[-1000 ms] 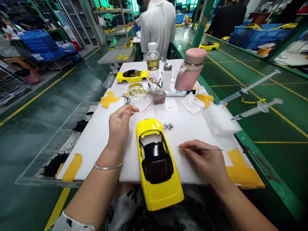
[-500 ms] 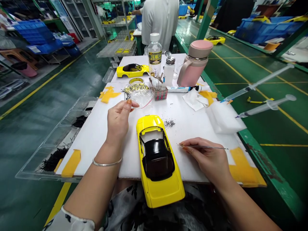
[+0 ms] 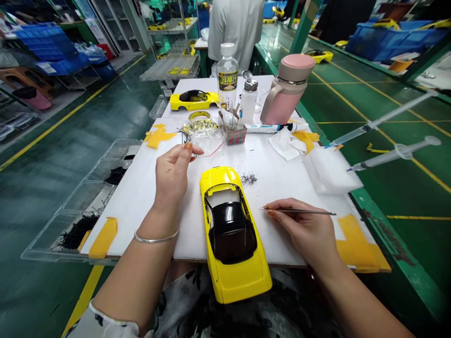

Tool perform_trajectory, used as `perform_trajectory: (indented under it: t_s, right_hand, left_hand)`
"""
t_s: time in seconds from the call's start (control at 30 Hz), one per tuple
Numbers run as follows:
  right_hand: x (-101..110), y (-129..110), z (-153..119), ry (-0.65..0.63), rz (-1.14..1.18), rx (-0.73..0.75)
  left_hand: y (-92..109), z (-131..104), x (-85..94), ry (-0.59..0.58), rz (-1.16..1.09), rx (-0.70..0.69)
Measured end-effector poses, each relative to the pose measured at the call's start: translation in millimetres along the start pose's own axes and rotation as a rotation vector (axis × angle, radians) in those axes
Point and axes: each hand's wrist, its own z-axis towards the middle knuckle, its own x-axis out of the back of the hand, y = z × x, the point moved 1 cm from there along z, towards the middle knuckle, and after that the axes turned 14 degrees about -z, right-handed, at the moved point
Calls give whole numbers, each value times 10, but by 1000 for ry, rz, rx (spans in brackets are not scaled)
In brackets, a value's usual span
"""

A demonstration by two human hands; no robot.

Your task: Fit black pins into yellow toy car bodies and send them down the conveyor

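A yellow model car body with a black roof lies lengthwise before me, its near end jutting past the board's edge. Left of it, my left hand is raised with thumb and fingers pinched together. Thin black bits show just above those fingertips, but whether they are held is unclear. On the right, my right hand grips slim metal tweezers, their tip pointing left toward the car without touching it. Beyond the tip, tiny black specks form a small pile on the white board.
Behind stand a clear bottle, a small pump bottle, a pink flask and another yellow car body. Two syringes stick into white foam at right. A clear tray holds black strips at left.
The view has shifted slightly. The tweezers in my right hand have tilted a little, their rear end now slightly higher. My left hand keeps its pinch, and the car body stays in place.
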Motion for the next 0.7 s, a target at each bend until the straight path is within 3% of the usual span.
perform_trajectory:
  t_s: [0.33,0.7]
  right_hand:
    - [-32,12,-1,-8,-19,96]
    - [-6,1,-11,11,-2,104]
  left_hand:
    - [3,-3,-3,-3,-12,-3]
    - [-10,-2,3,-4,-20,-2]
